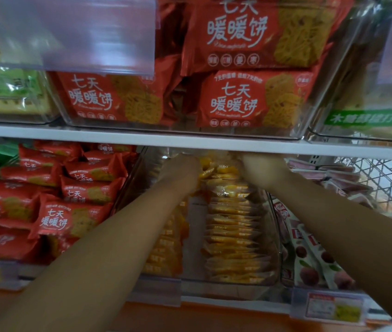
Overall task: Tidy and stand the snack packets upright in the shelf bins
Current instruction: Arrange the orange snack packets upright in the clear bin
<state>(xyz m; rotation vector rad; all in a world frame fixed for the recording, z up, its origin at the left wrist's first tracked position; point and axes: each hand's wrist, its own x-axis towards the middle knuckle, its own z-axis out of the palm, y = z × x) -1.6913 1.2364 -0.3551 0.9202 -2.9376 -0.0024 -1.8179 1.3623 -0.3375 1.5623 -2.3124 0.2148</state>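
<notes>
Hands were two: left hand (181,167), right hand (263,169) | clear bins (185,133) on the upper shelf (34,133) were three | red packets (238,101) facing front in the middle one were three | yellow packets (233,226) stood in two rows, too blurred to count singly | wire basket (386,185) was one

On the lower shelf (238,303) stands a clear bin (277,236) packed with yellow packets (233,226). Left of that bin lie red packets (53,219), right of it fruit-printed packets (310,259), and farther right a wire basket (386,183). Above it, a white shelf board (118,137) carries an upper clear bin (298,130) of red biscuit packs (235,101).
</notes>
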